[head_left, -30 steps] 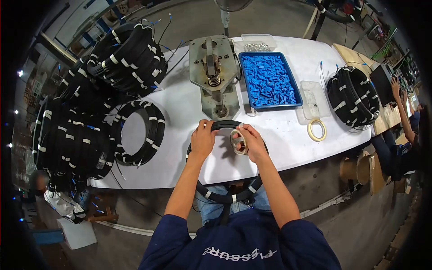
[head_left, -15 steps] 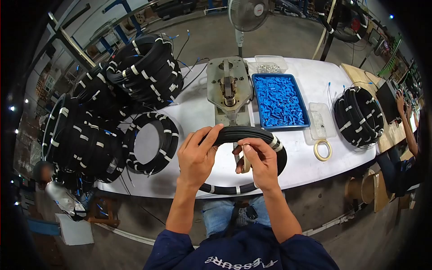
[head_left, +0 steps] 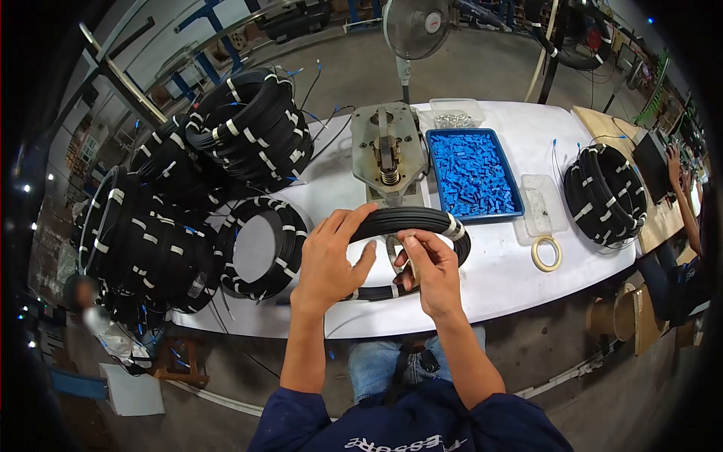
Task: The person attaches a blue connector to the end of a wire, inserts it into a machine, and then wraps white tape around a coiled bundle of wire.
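A black cable coil (head_left: 410, 218) lies tilted over the front of the white table, its far side raised and white tape bands around it. My left hand (head_left: 330, 260) holds its upper left part, fingers over the top and thumb standing off below. Inside the ring, my right hand (head_left: 435, 270) is closed on a roll of masking tape (head_left: 392, 252), partly hidden by the fingers. Thumb and forefinger are pinched just under the coil's upper strands; a tape end there is too small to make out.
Behind the coil stands a metal press (head_left: 387, 154). A blue tray (head_left: 474, 177) of blue plastic pieces, a clear box (head_left: 544, 203) and another tape roll (head_left: 547, 254) are on the right. Taped coils (head_left: 260, 135) pile up left; another coil stack (head_left: 605, 194) and a co-worker's hand (head_left: 674, 162) are far right.
My left thumb has moved away from the coil. The tape roll has turned in my right hand, and the coil's near side sits higher in view. The camera view has shifted slightly.
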The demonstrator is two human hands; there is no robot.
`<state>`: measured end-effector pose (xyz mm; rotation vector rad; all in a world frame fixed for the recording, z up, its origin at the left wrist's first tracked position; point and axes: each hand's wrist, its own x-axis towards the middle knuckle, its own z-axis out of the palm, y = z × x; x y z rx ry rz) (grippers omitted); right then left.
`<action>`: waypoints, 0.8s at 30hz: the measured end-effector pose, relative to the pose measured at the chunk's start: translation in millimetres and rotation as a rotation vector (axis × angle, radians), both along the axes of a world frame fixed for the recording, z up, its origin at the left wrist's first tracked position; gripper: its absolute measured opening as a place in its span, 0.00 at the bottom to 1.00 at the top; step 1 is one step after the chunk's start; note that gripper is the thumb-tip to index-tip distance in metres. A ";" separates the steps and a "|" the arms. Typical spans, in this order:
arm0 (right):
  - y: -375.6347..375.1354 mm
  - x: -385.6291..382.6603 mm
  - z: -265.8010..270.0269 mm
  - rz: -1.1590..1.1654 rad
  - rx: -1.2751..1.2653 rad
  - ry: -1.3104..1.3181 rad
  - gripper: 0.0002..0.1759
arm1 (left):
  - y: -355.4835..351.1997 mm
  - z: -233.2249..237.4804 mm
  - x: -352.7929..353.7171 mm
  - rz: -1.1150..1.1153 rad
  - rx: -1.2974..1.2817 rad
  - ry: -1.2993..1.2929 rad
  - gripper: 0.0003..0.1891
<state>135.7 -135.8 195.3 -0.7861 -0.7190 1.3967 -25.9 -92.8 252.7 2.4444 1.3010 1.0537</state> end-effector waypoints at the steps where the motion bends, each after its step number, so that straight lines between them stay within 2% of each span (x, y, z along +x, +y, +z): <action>1: -0.4 -1.5 5.7 -0.045 -0.001 -0.108 0.12 | 0.5 5.4 -0.5 -0.024 -0.040 -0.003 0.25; 3: -2.1 -7.1 13.5 -0.137 0.014 -0.304 0.11 | 2.1 10.1 1.1 -0.058 -0.073 0.005 0.26; 7: -2.0 -16.7 12.7 -0.198 0.126 -0.361 0.13 | 4.7 7.3 12.6 0.014 -0.107 0.050 0.30; 10: -0.9 -17.8 13.9 -0.241 0.108 -0.263 0.12 | 6.7 6.0 15.1 0.014 -0.116 0.059 0.32; 14: 5.6 -11.2 11.2 -0.199 0.088 -0.133 0.16 | 9.8 1.5 16.8 0.024 -0.032 0.049 0.29; 17: 9.1 -14.2 12.5 -0.247 0.093 -0.250 0.17 | 7.9 5.8 24.2 0.082 -0.050 0.074 0.26; 24: 14.6 -24.6 -15.6 -0.344 0.182 -0.203 0.18 | 6.0 3.1 32.0 0.146 -0.013 0.002 0.23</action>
